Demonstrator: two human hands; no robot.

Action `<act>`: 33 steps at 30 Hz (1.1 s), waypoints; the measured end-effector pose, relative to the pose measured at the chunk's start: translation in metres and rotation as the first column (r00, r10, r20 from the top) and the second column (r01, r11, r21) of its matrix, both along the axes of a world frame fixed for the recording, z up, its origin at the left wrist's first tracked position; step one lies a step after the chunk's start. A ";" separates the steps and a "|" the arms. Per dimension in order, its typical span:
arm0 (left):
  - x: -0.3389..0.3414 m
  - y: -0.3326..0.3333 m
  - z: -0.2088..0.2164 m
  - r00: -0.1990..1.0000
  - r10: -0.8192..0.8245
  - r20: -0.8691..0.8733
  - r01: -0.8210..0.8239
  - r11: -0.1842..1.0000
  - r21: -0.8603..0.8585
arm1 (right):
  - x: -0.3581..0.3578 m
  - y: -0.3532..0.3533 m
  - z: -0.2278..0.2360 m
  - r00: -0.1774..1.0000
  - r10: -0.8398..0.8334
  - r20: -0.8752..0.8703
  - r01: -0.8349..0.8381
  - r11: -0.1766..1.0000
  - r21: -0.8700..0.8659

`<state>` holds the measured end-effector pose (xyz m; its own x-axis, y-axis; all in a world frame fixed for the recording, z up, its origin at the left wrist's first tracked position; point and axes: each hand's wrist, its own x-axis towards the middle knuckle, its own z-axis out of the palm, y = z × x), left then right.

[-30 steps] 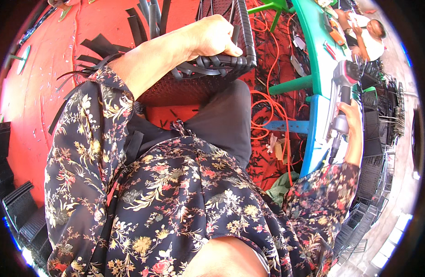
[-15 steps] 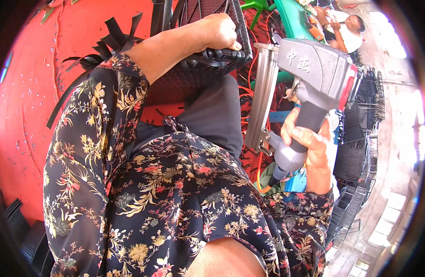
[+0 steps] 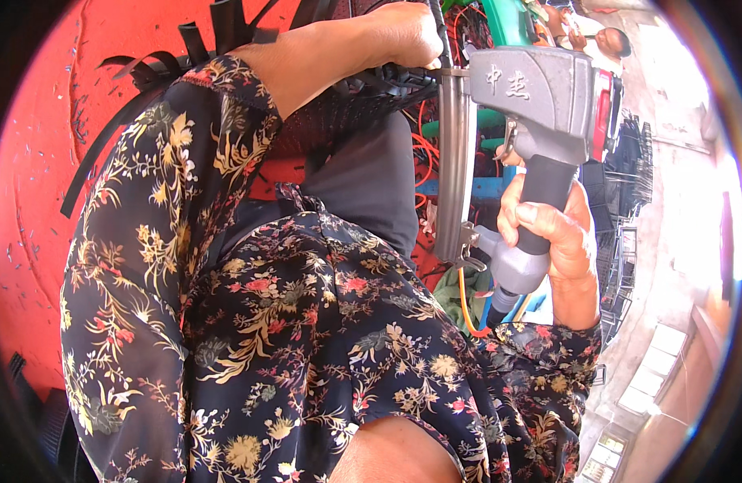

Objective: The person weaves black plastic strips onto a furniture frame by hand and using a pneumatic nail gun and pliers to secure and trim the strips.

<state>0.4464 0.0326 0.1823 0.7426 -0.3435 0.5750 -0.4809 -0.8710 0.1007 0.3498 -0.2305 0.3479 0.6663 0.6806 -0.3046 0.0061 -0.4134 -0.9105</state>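
My right hand (image 3: 560,233) is wrapped round the dark grip of a grey pneumatic staple gun (image 3: 532,92). The gun's long metal magazine (image 3: 454,169) runs down its left side, and its nose end is close beside my left hand (image 3: 411,36). That hand is closed at the edge of a woven black plastic-strip piece (image 3: 367,97), which rests by my dark-trousered leg; its fingertips are mostly hidden. Loose black strips (image 3: 198,48) stick out from the piece near my left forearm. An orange air hose (image 3: 467,302) curves from the bottom of the gun.
Red floor covering (image 3: 33,177) with scattered black scraps spreads to the left. Orange hoses (image 3: 423,157) lie beyond the gun. Green plastic furniture (image 3: 508,20) and another person (image 3: 608,44) are at the upper right. Stacked black frames (image 3: 632,161) stand at the right.
The staple gun has shifted slightly left and up, its nose now right beside my left hand. My left hand and the woven piece sit a little higher in view.
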 end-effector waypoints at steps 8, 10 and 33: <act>0.000 -0.003 -0.001 1.000 -0.007 -0.012 0.007 0.999 0.048 | 0.007 0.000 -0.001 1.000 0.017 -0.023 -0.018 0.998 -0.068; 0.000 -0.003 -0.001 1.000 0.014 -0.017 -0.012 0.997 0.077 | 0.008 0.001 0.001 0.999 0.000 -0.034 -0.003 0.997 -0.071; 0.023 0.017 0.001 0.970 -0.163 0.181 0.129 0.974 0.185 | 0.040 -0.033 0.022 0.963 -0.206 -0.173 0.243 0.940 0.240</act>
